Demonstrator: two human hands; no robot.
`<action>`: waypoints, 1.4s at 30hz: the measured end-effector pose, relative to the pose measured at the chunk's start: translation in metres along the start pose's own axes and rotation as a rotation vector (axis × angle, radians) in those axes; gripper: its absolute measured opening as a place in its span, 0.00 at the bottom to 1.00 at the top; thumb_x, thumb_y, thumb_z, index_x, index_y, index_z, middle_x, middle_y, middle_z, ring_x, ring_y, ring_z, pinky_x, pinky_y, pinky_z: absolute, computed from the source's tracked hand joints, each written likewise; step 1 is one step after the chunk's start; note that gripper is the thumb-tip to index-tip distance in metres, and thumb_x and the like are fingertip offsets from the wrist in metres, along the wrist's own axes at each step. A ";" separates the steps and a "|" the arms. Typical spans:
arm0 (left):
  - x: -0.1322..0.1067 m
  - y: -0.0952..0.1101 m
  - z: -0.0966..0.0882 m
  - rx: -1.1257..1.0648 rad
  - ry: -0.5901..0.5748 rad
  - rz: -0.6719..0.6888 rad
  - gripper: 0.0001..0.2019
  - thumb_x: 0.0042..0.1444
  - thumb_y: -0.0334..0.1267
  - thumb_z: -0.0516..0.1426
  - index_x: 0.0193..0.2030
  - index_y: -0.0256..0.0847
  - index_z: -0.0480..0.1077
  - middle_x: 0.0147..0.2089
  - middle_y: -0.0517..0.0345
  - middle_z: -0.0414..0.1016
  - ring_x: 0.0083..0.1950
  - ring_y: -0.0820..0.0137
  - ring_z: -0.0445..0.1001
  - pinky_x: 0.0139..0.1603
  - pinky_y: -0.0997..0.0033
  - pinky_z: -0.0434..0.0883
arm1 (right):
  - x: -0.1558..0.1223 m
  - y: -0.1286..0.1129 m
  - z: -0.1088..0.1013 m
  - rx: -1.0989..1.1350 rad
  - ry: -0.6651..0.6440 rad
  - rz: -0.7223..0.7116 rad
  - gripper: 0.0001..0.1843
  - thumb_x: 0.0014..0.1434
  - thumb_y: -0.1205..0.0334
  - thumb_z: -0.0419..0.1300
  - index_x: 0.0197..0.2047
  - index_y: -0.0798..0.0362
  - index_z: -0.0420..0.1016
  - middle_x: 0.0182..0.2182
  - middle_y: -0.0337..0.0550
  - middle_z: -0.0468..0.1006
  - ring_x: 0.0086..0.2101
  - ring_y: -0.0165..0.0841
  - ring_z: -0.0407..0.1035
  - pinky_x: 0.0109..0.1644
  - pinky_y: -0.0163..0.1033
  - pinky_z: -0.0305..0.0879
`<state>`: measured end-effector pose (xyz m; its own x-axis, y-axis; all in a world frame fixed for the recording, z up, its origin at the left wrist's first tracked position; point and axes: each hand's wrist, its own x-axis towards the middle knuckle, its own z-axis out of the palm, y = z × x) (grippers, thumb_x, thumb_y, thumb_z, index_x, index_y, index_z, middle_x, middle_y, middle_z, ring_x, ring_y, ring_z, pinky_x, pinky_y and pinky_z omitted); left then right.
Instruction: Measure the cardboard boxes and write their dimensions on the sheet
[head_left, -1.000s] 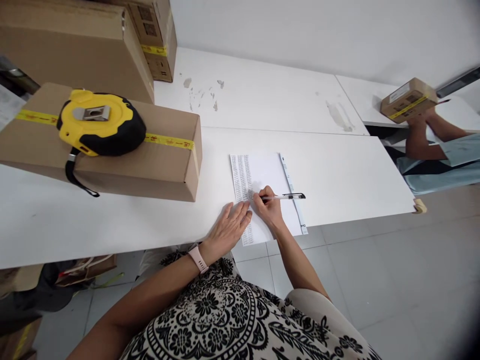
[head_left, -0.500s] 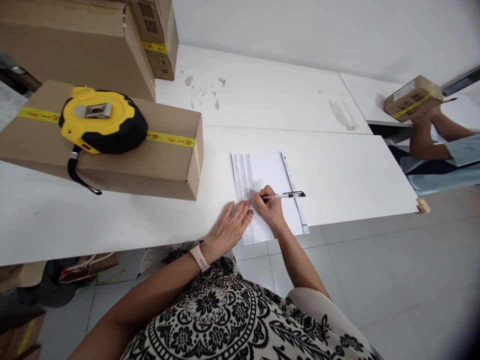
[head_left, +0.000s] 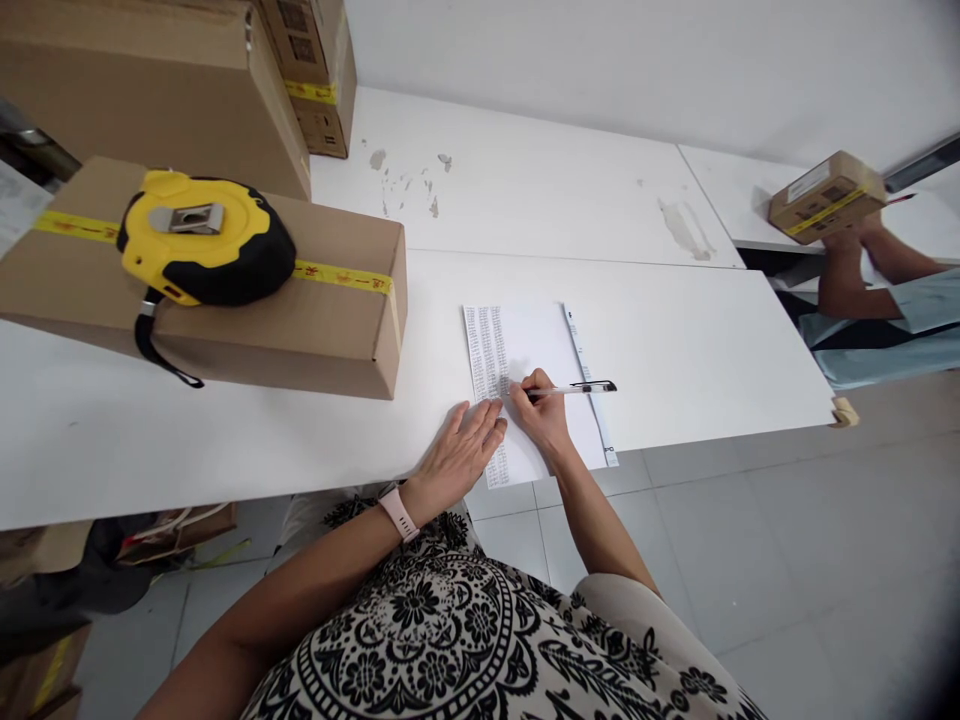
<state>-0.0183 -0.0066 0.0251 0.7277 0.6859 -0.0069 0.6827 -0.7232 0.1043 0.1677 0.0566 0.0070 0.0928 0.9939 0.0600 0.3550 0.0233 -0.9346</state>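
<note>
A printed sheet of paper (head_left: 536,345) with columns of small text lies near the front edge of the white table (head_left: 660,340). My right hand (head_left: 541,412) rests on the sheet, pinched around a pen (head_left: 574,389) whose tip touches the columns. My left hand (head_left: 459,456) lies flat with fingers stretched out, pressing the sheet's left edge against the table. A pale watch band circles my left wrist.
A flat cardboard box (head_left: 300,310) with yellow tape sits at the left, a yellow and black tape measure (head_left: 202,240) on top. Bigger boxes (head_left: 150,90) are stacked behind it. At the far right another person's arm reaches to a small box (head_left: 823,196).
My right hand and the pen have shifted slightly right along the sheet. My left hand has stayed flat in place.
</note>
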 end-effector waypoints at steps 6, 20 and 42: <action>0.000 0.000 -0.001 -0.018 -0.016 -0.003 0.30 0.66 0.28 0.50 0.75 0.26 0.57 0.80 0.32 0.52 0.79 0.49 0.53 0.77 0.42 0.55 | 0.000 0.000 0.000 -0.009 -0.024 -0.013 0.18 0.58 0.55 0.64 0.26 0.47 0.59 0.20 0.31 0.60 0.23 0.28 0.55 0.28 0.37 0.54; 0.000 0.001 -0.003 -0.020 -0.028 -0.001 0.30 0.66 0.28 0.50 0.75 0.25 0.56 0.80 0.32 0.51 0.79 0.48 0.53 0.78 0.42 0.55 | 0.000 0.001 0.001 0.003 -0.031 0.001 0.17 0.57 0.56 0.64 0.26 0.47 0.59 0.20 0.30 0.59 0.23 0.28 0.54 0.28 0.37 0.53; 0.001 0.000 -0.002 -0.025 -0.027 -0.003 0.30 0.65 0.27 0.51 0.75 0.27 0.56 0.80 0.33 0.52 0.80 0.50 0.53 0.78 0.42 0.55 | 0.001 0.003 0.001 0.008 -0.001 -0.004 0.17 0.56 0.57 0.63 0.25 0.47 0.58 0.20 0.30 0.59 0.23 0.28 0.54 0.28 0.37 0.52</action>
<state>-0.0182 -0.0060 0.0269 0.7274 0.6853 -0.0340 0.6832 -0.7188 0.1287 0.1675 0.0573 0.0040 0.0903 0.9939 0.0635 0.3483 0.0282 -0.9370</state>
